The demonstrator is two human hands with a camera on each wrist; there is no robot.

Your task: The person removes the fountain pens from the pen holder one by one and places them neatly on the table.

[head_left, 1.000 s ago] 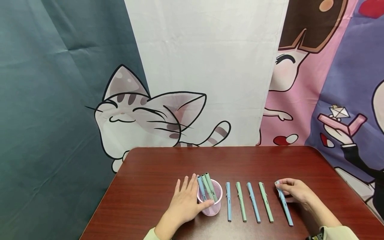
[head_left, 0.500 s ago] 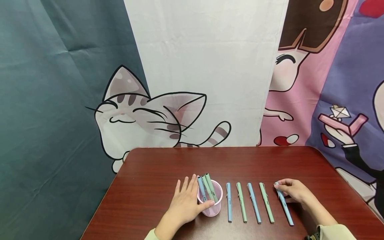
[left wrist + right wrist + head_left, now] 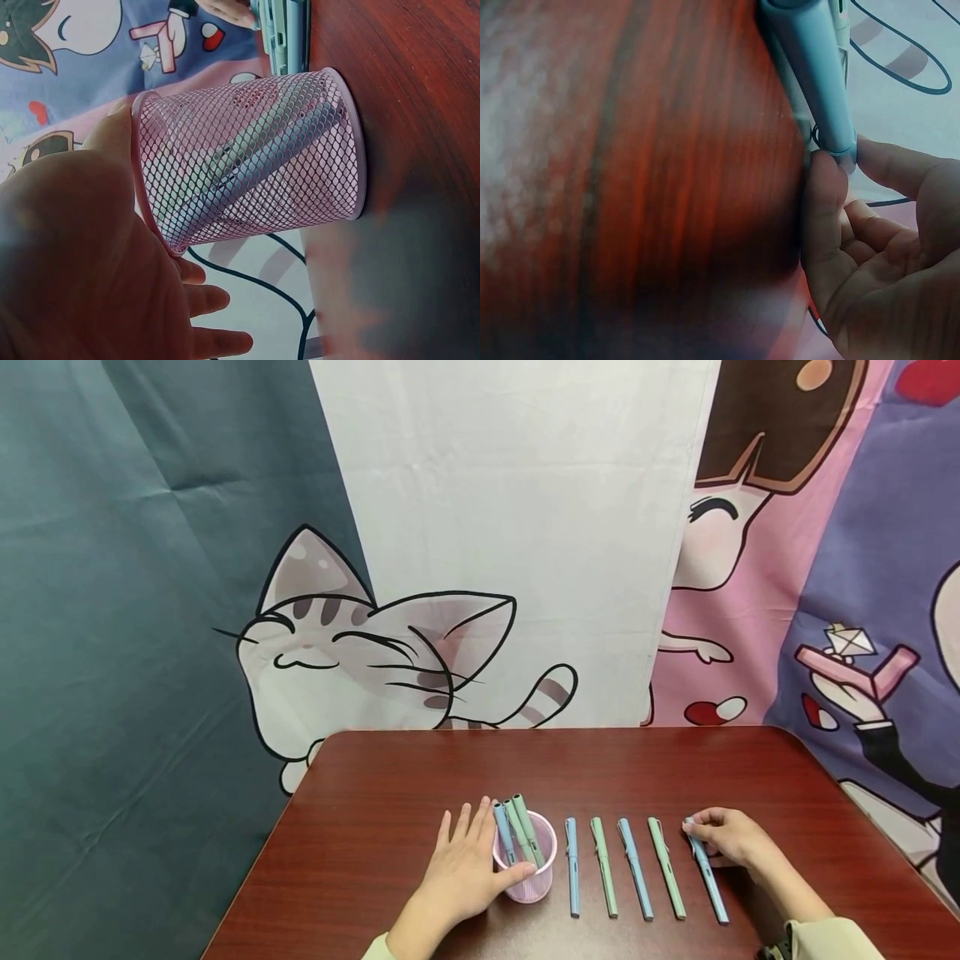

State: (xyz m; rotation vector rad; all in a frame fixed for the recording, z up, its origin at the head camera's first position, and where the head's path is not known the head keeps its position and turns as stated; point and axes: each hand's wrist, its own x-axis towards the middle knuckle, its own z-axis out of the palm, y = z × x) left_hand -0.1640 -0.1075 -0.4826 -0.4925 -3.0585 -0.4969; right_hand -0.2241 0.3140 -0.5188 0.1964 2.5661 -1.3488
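My right hand (image 3: 738, 837) pinches the upper end of a blue pen (image 3: 708, 872) at the right of a row of pens. In the right wrist view, thumb and index finger grip that blue pen (image 3: 814, 67) by its tip end. A pink mesh pen cup (image 3: 528, 889) stands upright on the table, holding one blue pen (image 3: 503, 829) and two green pens (image 3: 528, 828), all leaning left. Against the cup's left side rests my left hand (image 3: 461, 868), its fingers straight and its thumb across the near rim. The left wrist view shows the mesh cup (image 3: 255, 157) sideways.
Between cup and right hand lie a blue pen (image 3: 572, 868), a green pen (image 3: 604, 870), another blue pen (image 3: 636, 870) and another green pen (image 3: 666, 868), spaced apart. The brown table (image 3: 375, 777) reaches back to a cartoon-printed curtain (image 3: 525, 527).
My right hand has shifted slightly left, bringing the blue pen a little closer to the row. The left hand and the cup stay in place.
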